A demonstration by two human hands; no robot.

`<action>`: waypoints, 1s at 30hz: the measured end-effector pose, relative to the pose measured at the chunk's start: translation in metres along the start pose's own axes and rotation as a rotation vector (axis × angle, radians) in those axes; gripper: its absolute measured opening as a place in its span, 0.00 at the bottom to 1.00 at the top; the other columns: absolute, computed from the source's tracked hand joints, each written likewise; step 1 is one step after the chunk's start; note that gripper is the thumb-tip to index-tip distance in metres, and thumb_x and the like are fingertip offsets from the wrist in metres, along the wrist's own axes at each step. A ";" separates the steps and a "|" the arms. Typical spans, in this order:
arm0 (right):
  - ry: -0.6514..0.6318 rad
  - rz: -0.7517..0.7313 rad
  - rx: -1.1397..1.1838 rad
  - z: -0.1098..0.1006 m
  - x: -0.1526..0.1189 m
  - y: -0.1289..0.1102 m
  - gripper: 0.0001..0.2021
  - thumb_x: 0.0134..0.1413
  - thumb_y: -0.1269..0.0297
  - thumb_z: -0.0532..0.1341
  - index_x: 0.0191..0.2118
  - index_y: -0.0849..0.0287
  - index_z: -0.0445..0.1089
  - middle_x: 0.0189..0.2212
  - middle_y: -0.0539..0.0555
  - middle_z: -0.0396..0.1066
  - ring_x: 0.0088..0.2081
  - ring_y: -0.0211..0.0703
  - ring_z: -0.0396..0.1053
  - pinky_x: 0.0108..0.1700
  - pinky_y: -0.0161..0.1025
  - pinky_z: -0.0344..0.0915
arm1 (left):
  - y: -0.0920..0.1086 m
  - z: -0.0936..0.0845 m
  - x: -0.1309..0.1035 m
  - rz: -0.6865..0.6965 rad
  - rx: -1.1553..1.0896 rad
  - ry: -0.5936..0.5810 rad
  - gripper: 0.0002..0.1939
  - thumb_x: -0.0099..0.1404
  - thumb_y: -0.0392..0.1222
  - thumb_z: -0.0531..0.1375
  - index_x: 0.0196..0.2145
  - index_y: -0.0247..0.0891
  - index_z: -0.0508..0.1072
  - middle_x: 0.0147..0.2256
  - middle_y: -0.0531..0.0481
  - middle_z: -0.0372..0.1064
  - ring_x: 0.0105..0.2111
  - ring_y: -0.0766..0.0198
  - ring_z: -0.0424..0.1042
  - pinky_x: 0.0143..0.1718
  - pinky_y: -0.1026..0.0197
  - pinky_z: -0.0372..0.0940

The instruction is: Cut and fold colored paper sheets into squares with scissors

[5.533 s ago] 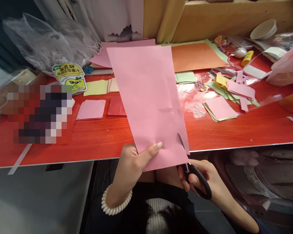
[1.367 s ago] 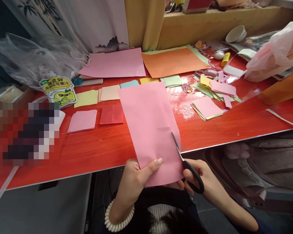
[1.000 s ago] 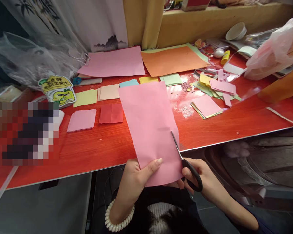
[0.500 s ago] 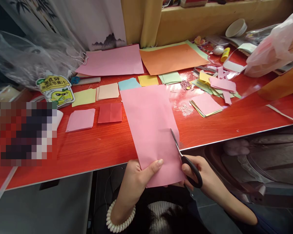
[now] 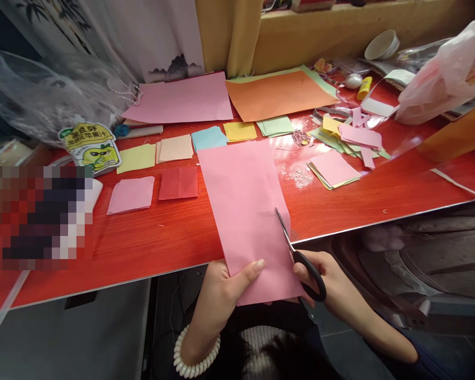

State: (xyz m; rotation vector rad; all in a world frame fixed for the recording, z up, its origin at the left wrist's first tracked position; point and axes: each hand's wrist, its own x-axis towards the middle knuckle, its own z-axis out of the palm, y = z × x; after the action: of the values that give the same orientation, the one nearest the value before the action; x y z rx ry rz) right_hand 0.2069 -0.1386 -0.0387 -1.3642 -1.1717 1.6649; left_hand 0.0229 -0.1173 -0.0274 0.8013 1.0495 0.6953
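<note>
A long sheet of pink paper [image 5: 245, 211] reaches from above my lap over the front of the red table. My left hand [image 5: 225, 287] grips its near left part, thumb flat on top and the other fingers hidden underneath. In my right hand [image 5: 322, 282] are black-handled scissors [image 5: 288, 240], their loops around my fingers. One blade lies over the right side of the sheet, pointing away from me; the other blade is hidden beneath the paper. Beyond the sheet lie small square stacks: pink [image 5: 130, 194], red [image 5: 178, 182], blue [image 5: 209, 137] and others.
Large pink [image 5: 182, 99] and orange [image 5: 281, 95] sheets lie at the back of the table. Loose paper scraps [image 5: 360, 137] and a pink-topped stack [image 5: 334, 170] are on the right. A plastic bag [image 5: 447, 74] stands far right; a drink pouch [image 5: 91, 148] sits left.
The pink sheet's far end has shifted very slightly to the right. Hands and scissors are almost where they were, the scissors a few pixels further left.
</note>
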 end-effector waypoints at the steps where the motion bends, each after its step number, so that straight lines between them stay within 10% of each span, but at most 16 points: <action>1: 0.005 0.001 0.003 0.000 0.000 -0.001 0.26 0.49 0.40 0.60 0.19 0.59 0.55 0.13 0.44 0.52 0.17 0.31 0.49 0.20 0.33 0.43 | 0.000 0.000 0.000 0.000 0.002 -0.001 0.14 0.60 0.45 0.62 0.41 0.35 0.77 0.36 0.44 0.77 0.36 0.57 0.75 0.37 0.59 0.69; 30: 0.026 0.065 0.022 0.000 0.000 -0.005 0.26 0.44 0.42 0.64 0.18 0.58 0.54 0.13 0.43 0.52 0.16 0.30 0.48 0.17 0.30 0.45 | -0.006 -0.003 -0.002 -0.040 0.048 -0.021 0.17 0.60 0.46 0.62 0.44 0.33 0.76 0.41 0.42 0.76 0.43 0.50 0.74 0.44 0.54 0.68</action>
State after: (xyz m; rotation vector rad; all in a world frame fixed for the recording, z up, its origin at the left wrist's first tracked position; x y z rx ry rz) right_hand 0.2066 -0.1365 -0.0340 -1.4194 -1.1017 1.6949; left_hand 0.0199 -0.1212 -0.0323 0.8250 1.0642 0.6281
